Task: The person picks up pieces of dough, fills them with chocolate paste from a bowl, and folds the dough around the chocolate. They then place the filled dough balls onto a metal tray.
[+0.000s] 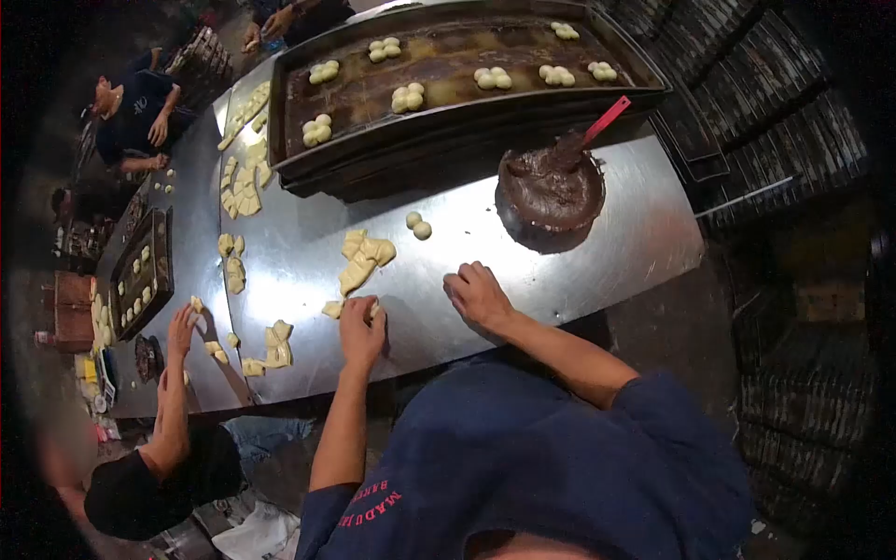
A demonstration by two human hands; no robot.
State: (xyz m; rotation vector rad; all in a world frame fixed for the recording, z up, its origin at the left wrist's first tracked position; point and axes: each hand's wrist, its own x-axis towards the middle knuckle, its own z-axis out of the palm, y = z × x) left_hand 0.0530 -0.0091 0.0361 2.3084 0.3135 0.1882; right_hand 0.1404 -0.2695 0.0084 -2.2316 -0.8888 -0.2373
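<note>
My left hand (359, 334) is at the near side of the metal table, its fingers closed on a small piece of dough (375, 309). Beside it lies another small dough piece (332, 309), and just beyond is a larger heap of cut dough (366, 260). My right hand (478, 297) rests curled on the tabletop to the right; whatever may be under its fingers is hidden. Two round dough balls (419, 225) sit together farther back, between the heap and a bowl of dark brown paste (553, 194). A spatula with a red handle (607, 123) stands in the paste.
A large dark tray (439, 114) at the back holds clusters of dough balls. More cut dough (245, 191) lies to the left. A co-worker's hand (182, 329) holds dough at left; another person (140, 117) works across the table (644, 238). Racks of trays (775, 103) stand right.
</note>
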